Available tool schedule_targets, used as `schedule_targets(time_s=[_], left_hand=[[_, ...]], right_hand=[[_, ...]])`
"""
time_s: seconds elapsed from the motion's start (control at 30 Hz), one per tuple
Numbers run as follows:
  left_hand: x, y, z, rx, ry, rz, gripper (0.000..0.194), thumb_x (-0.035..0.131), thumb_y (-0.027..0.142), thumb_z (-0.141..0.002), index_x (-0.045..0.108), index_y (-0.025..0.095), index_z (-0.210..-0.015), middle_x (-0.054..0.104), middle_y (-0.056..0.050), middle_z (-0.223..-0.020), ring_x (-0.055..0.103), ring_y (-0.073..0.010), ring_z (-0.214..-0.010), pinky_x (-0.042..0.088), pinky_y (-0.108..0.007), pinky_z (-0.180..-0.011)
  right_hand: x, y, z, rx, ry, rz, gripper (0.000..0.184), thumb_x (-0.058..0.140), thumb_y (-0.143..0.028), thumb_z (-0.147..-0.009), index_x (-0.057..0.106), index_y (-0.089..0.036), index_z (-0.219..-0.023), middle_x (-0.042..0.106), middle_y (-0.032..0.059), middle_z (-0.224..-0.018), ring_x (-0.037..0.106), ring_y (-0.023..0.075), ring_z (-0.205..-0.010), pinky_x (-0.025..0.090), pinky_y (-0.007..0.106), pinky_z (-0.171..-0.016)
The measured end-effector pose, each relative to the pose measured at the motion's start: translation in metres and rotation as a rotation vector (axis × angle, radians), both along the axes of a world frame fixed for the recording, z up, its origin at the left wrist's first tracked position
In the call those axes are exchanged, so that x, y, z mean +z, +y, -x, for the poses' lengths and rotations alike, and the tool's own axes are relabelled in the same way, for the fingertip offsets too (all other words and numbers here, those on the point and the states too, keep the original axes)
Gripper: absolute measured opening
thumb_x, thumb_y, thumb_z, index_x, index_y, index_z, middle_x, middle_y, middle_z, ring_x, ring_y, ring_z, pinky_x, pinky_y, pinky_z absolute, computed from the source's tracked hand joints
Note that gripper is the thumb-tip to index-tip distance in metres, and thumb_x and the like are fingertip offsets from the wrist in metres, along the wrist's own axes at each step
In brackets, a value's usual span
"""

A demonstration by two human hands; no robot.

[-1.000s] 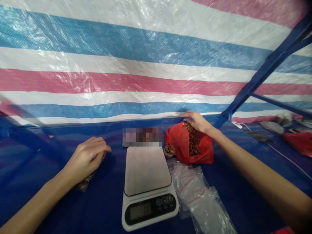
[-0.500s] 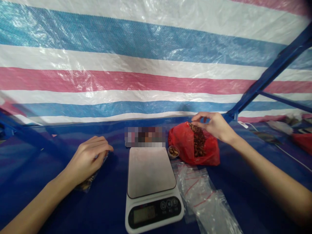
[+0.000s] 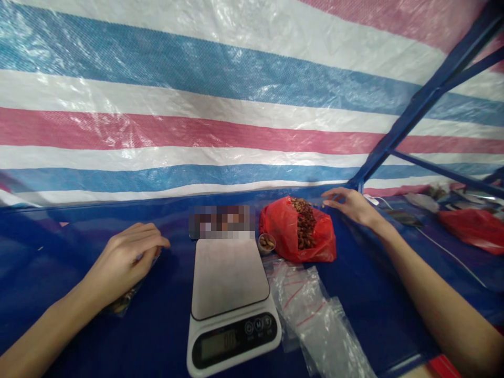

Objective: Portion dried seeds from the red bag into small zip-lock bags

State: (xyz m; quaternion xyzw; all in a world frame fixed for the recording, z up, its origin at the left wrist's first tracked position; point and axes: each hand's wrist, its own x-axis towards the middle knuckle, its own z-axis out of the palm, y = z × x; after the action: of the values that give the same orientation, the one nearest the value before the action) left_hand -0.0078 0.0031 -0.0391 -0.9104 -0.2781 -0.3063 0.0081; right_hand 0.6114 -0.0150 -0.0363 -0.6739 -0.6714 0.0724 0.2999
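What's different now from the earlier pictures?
The right hand has moved off the red bag, out to the right, with its fingers now beside the bag; whether they pinch anything is too small to tell. The left hand stays over the small clear packet, and the scale's plate is still bare.

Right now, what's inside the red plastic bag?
Brown, nut-like pieces show through the opening of the red plastic bag; whatever lies beneath them or behind the folded red sides is hidden.
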Motion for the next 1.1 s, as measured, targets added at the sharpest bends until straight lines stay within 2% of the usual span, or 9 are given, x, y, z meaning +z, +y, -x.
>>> schedule_targets(time_s=[0.17,0.33,0.43,0.57,0.67,0.77,0.9,1.0,1.1], left_hand=[[0.0,-0.001,-0.001,0.004,-0.001,0.013,0.032,0.047,0.009,-0.099,0.073,0.02,-0.085,0.073,-0.001,-0.077,0.068,-0.017,-0.075,0.048,-0.032,-0.077],[-0.002,-0.001,0.0,0.0,0.012,-0.003,0.031,0.048,0.01,-0.099,0.074,0.021,-0.087,0.076,0.0,-0.079,0.071,-0.0187,-0.08,0.05,-0.033,-0.079],[-0.002,-0.001,0.002,0.01,0.019,-0.008,0.03,0.048,0.01,-0.099,0.073,0.021,-0.088,0.076,0.0,-0.08,0.072,-0.0188,-0.081,0.05,-0.034,-0.079],[0.0,-0.002,0.001,0.008,0.026,-0.021,0.03,0.048,0.012,-0.1,0.073,0.023,-0.088,0.077,0.0,-0.08,0.073,-0.0194,-0.081,0.052,-0.035,-0.076],[0.001,-0.004,-0.003,0.012,-0.012,-0.027,0.032,0.046,0.014,-0.099,0.072,0.026,-0.086,0.077,-0.001,-0.078,0.073,-0.02,-0.078,0.053,-0.037,-0.072],[0.002,-0.006,-0.008,0.027,-0.061,-0.026,0.034,0.044,0.014,-0.097,0.071,0.028,-0.083,0.076,-0.001,-0.075,0.072,-0.02,-0.074,0.053,-0.039,-0.069],[0.005,-0.007,-0.012,0.027,-0.063,-0.033,0.034,0.044,0.014,-0.096,0.071,0.029,-0.083,0.076,-0.001,-0.075,0.072,-0.0194,-0.072,0.052,-0.039,-0.066],[0.005,-0.006,-0.01,0.033,-0.059,-0.032,0.034,0.044,0.014,-0.097,0.071,0.029,-0.083,0.077,-0.001,-0.075,0.071,-0.0193,-0.072,0.052,-0.039,-0.067],[0.002,-0.005,-0.005,0.051,-0.045,-0.016,0.035,0.044,0.015,-0.099,0.072,0.028,-0.082,0.076,-0.002,-0.076,0.072,-0.0195,-0.075,0.052,-0.037,-0.07]], right_hand=[[-0.014,0.001,0.015,0.093,-0.046,0.025,0.043,0.074,-0.059,-0.082,0.082,-0.021,-0.101,0.082,0.0124,-0.102,0.073,0.0285,-0.079,0.057,0.042,-0.073],[-0.017,0.006,0.025,0.13,-0.087,-0.017,0.032,0.07,-0.054,-0.086,0.081,-0.024,-0.087,0.081,0.0113,-0.093,0.075,0.0302,-0.082,0.057,0.042,-0.076],[-0.019,0.007,0.028,0.125,-0.088,-0.019,0.032,0.068,-0.054,-0.086,0.078,-0.024,-0.08,0.08,0.0109,-0.086,0.075,0.0297,-0.078,0.057,0.042,-0.073],[-0.015,0.005,0.032,0.118,-0.088,-0.018,0.036,0.069,-0.058,-0.086,0.074,-0.024,-0.075,0.079,0.0096,-0.079,0.073,0.0278,-0.072,0.055,0.04,-0.07],[-0.005,0.0,0.04,0.068,-0.05,-0.052,0.044,0.072,-0.068,-0.082,0.072,-0.025,-0.071,0.078,0.0084,-0.074,0.071,0.0269,-0.069,0.055,0.039,-0.067],[0.011,-0.011,0.056,0.062,0.056,-0.084,0.051,0.075,-0.076,-0.078,0.073,-0.025,-0.074,0.078,0.0083,-0.078,0.071,0.0265,-0.072,0.057,0.039,-0.07],[0.023,-0.025,0.08,0.21,0.196,0.046,0.052,0.08,-0.072,-0.078,0.079,-0.021,-0.088,0.082,0.0109,-0.092,0.076,0.0283,-0.085,0.06,0.041,-0.08],[0.017,-0.023,0.079,0.231,0.211,0.048,0.048,0.077,-0.067,-0.084,0.082,-0.021,-0.097,0.082,0.0123,-0.101,0.076,0.0296,-0.092,0.061,0.042,-0.085],[0.002,-0.009,0.063,0.084,0.128,-0.1,0.038,0.072,-0.055,-0.09,0.082,-0.02,-0.103,0.081,0.0134,-0.104,0.076,0.0293,-0.091,0.062,0.042,-0.081]])
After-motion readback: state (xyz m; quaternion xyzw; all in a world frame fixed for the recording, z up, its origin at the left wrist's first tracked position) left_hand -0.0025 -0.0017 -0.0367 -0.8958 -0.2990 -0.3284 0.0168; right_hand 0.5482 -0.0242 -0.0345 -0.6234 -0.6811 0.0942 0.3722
